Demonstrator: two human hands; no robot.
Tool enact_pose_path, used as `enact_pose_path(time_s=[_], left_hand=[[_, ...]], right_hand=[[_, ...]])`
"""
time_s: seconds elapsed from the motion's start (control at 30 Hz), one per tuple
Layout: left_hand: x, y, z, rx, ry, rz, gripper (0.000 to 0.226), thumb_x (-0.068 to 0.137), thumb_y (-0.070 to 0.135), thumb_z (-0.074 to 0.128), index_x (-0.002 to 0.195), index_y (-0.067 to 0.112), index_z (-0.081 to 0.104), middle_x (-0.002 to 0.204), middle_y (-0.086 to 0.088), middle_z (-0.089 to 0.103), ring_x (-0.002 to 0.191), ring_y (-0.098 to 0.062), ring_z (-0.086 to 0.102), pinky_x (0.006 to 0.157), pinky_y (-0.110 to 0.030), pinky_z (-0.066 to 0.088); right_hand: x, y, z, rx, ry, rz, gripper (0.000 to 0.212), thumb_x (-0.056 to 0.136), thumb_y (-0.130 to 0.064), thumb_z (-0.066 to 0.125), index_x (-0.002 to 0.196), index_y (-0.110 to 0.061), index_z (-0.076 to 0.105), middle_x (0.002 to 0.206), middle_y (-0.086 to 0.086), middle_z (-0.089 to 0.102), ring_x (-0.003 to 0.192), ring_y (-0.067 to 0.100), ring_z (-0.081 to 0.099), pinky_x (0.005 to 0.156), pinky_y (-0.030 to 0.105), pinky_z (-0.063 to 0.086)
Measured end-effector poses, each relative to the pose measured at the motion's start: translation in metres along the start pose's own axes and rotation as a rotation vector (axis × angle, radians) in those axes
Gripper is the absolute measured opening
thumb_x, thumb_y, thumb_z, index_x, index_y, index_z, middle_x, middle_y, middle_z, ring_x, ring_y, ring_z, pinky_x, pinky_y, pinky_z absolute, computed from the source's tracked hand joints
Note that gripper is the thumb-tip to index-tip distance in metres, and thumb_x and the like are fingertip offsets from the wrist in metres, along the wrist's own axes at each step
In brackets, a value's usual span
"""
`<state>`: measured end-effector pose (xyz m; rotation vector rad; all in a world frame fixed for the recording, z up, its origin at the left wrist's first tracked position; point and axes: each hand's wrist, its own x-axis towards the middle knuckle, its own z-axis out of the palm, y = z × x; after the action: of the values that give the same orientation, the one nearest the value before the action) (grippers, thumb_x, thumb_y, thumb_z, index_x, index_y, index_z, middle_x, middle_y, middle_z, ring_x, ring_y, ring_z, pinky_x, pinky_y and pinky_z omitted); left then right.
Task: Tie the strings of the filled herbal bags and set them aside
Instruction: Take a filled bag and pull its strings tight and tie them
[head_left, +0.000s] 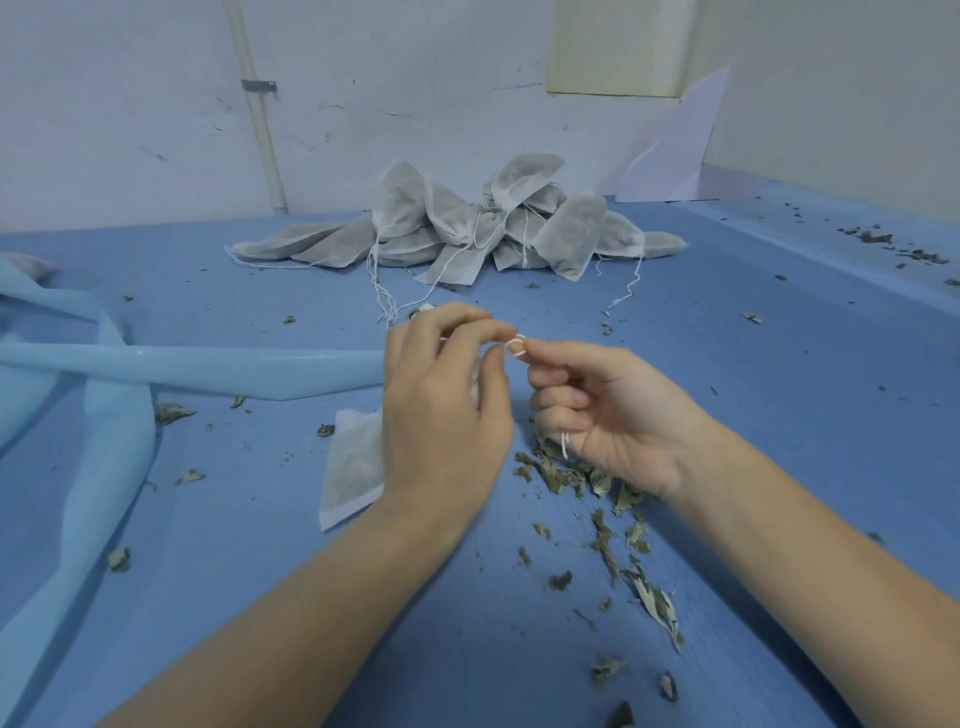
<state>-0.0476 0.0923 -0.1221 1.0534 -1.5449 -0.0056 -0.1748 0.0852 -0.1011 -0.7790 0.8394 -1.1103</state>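
My left hand (441, 395) and right hand (597, 410) pinched the string (516, 346) into a small loop at twelve o'clock of the bag (353, 467); I judged the loop should stay open while the end passed through, then draw down snug.

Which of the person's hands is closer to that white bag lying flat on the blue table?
The left hand. It hangs right over the bag, hiding the bag's right part. The right hand is farther right, above the loose dried leaves, pinching the string loop.

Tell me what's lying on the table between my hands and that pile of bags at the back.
In the head view, loose white strings trail from the pile of bags toward the hands, plus a few leaf bits; otherwise blue table.
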Motion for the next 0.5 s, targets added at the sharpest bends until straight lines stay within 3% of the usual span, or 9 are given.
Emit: enact_pose_path(time_s=[0.1, 0.2, 0.3, 0.4, 0.5], left_hand=[[0.0006, -0.0002, -0.0005, 0.033, 0.005, 0.040, 0.013, 0.084, 0.015, 0.064, 0.088, 0.008, 0.074, 0.098, -0.006, 0.066, 0.094, -0.023, 0.056, 0.084, -0.008, 0.033], [0.0032, -0.0011, -0.0019, 0.055, -0.017, 0.047, 0.009, 0.081, 0.014, 0.070, 0.085, 0.008, 0.075, 0.098, -0.005, 0.068, 0.095, -0.028, 0.057, 0.084, -0.010, 0.032], [0.0067, -0.0028, -0.0032, 0.102, -0.022, 0.072, 0.005, 0.078, 0.011, 0.073, 0.079, 0.008, 0.076, 0.095, -0.005, 0.068, 0.094, -0.032, 0.057, 0.081, -0.014, 0.034], [0.0082, -0.0039, -0.0040, 0.141, -0.038, 0.097, 0.004, 0.079, 0.009, 0.072, 0.078, 0.006, 0.075, 0.094, -0.006, 0.067, 0.094, -0.033, 0.054, 0.084, -0.023, 0.035], [0.0092, -0.0015, -0.0043, 0.128, -0.090, -0.009, 0.006, 0.084, 0.015, 0.068, 0.082, 0.012, 0.073, 0.098, 0.000, 0.058, 0.103, -0.028, 0.046, 0.087, -0.027, 0.028]], right_hand=[[-0.0002, -0.0002, -0.0003, 0.002, 0.024, -0.020, 0.005, 0.068, -0.014, 0.065, 0.067, -0.009, 0.066, 0.055, -0.006, 0.037, 0.041, 0.003, 0.022, 0.040, 0.013, 0.014], [-0.0011, -0.0004, -0.0006, -0.014, 0.060, -0.053, 0.010, 0.069, -0.011, 0.066, 0.077, -0.006, 0.062, 0.053, -0.007, 0.037, 0.040, 0.003, 0.023, 0.038, 0.013, 0.015], [-0.0013, 0.0009, -0.0020, -0.186, 0.151, -0.140, 0.009, 0.080, -0.007, 0.068, 0.085, -0.002, 0.063, 0.051, -0.008, 0.037, 0.042, 0.004, 0.024, 0.037, 0.015, 0.021], [-0.0024, 0.0015, -0.0035, -0.420, 0.196, -0.265, 0.016, 0.081, -0.014, 0.072, 0.084, 0.001, 0.069, 0.052, -0.008, 0.039, 0.046, 0.008, 0.031, 0.042, 0.017, 0.030], [-0.0042, -0.0008, -0.0055, -0.477, 0.198, -0.308, 0.019, 0.079, -0.022, 0.076, 0.083, -0.003, 0.076, 0.054, -0.008, 0.052, 0.052, 0.007, 0.046, 0.053, 0.017, 0.045]])
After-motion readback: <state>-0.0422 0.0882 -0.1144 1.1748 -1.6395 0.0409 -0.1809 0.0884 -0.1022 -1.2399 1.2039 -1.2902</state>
